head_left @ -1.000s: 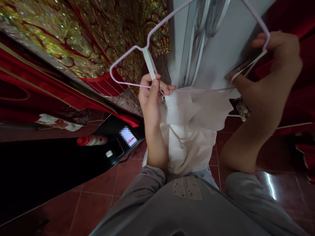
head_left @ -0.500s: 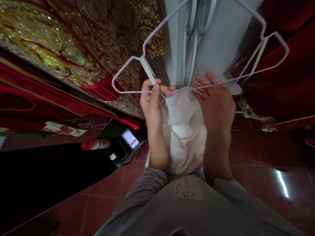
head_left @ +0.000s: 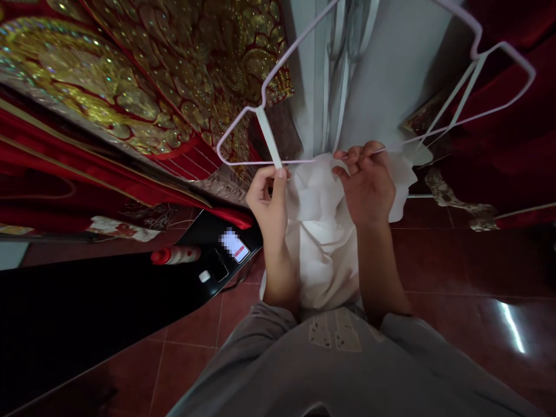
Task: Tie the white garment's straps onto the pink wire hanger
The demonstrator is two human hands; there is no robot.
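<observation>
Thin pale lilac wire hanger (head_left: 373, 98), light and springy, bottom bar pinched by left hand (head_left: 267, 200) and right hand (head_left: 365, 185) together with soft, limp white cloth garment (head_left: 324, 231) draped below, above red tiled floor (head_left: 456, 266).

Both forearms raised, left grip (head_left: 268, 194) and right grip (head_left: 364, 182) pinched shut.

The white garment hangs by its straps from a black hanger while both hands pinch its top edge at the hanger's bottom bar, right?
Not quite. The head view shows the hanger is pale lilac-white, not black. The rest holds: the white garment hangs by its straps, and the left hand and right hand pinch its top edge at the bottom bar.
</observation>
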